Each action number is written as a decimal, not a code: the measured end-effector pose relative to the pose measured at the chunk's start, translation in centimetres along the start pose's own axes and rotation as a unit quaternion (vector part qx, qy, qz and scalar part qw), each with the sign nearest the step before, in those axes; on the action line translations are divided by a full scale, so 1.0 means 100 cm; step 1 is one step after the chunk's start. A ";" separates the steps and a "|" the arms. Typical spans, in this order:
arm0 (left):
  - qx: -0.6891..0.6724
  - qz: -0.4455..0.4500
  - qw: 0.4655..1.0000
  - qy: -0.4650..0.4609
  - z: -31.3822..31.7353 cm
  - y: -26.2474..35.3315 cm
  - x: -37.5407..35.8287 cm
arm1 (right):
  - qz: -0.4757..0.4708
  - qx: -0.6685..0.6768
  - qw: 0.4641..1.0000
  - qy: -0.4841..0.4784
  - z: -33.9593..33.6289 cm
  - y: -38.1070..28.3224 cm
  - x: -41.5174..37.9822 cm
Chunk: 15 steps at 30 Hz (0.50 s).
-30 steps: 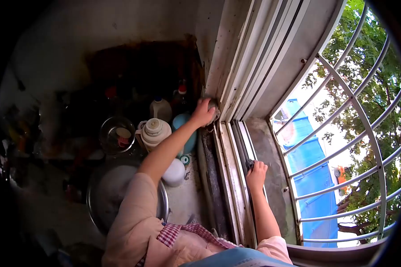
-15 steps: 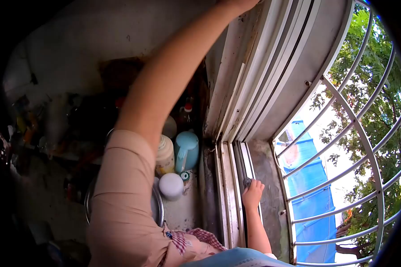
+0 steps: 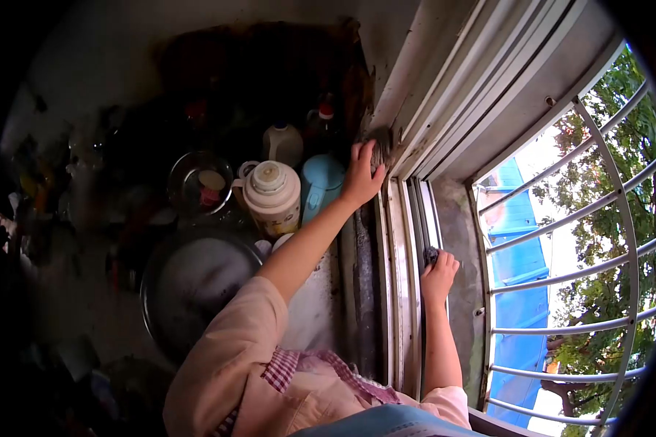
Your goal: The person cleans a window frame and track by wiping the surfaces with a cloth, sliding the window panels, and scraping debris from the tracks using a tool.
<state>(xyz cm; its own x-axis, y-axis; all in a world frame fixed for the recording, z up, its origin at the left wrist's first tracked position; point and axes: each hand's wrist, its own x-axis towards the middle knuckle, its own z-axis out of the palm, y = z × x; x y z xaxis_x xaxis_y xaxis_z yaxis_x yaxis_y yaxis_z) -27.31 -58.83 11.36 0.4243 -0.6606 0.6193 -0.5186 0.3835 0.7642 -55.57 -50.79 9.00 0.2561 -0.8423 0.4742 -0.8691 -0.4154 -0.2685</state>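
My left hand point(image 3: 363, 176) is closed on a grey rag point(image 3: 380, 144) and presses it against the lower inside corner of the white window frame point(image 3: 444, 95). Lower on the right, my right hand point(image 3: 440, 278) grips a small dark grey wad point(image 3: 431, 256), perhaps cloth or a scouring pad, on the sill's metal window track point(image 3: 424, 207). Just left of my left hand stands a light blue plastic jug point(image 3: 323, 178). Beside that is a cream thermos flask point(image 3: 271, 195), partly behind my forearm.
A wide metal basin point(image 3: 150, 306) and a clear bowl point(image 3: 176, 182) lie to the left on the counter. Behind the thermos stand a pale bottle point(image 3: 283, 144) and a dark bottle with a red cap point(image 3: 326, 111). Curved metal bars point(image 3: 611, 171) guard the window's outer side.
My left hand has come down from high on the window frame to its lower corner, where the rag now shows. My right hand stays at the track, and the whole view has shifted.
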 end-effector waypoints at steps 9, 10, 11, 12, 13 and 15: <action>0.158 -0.223 0.950 -0.151 -0.001 -0.018 0.024 | 0.006 -0.003 1.000 0.009 -0.001 0.003 -0.002; 0.175 -0.182 0.950 -0.183 0.002 -0.028 0.044 | 0.006 0.002 1.000 0.010 0.001 0.005 -0.003; 0.155 -0.146 0.960 -0.182 -0.007 0.004 0.068 | 0.007 0.002 1.000 0.020 0.004 0.006 -0.004; 0.137 -0.113 0.967 -0.180 -0.025 0.048 0.093 | 0.009 -0.006 1.000 0.019 0.004 0.007 -0.004; 0.100 -0.106 0.972 -0.184 -0.031 0.070 0.122 | 0.012 0.002 1.000 0.019 0.001 0.004 -0.004; 0.038 -0.093 0.981 -0.167 -0.048 0.127 0.182 | 0.015 0.013 1.000 0.019 -0.003 0.000 -0.005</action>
<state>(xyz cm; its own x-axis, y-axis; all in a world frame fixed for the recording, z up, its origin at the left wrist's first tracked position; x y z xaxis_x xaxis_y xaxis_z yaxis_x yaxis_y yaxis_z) -22.61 -62.89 33.23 0.2560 -0.8940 0.3677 -0.5147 0.1959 0.8347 -55.80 -50.25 9.04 0.2139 -0.8413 0.4964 -0.8649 -0.3993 -0.3040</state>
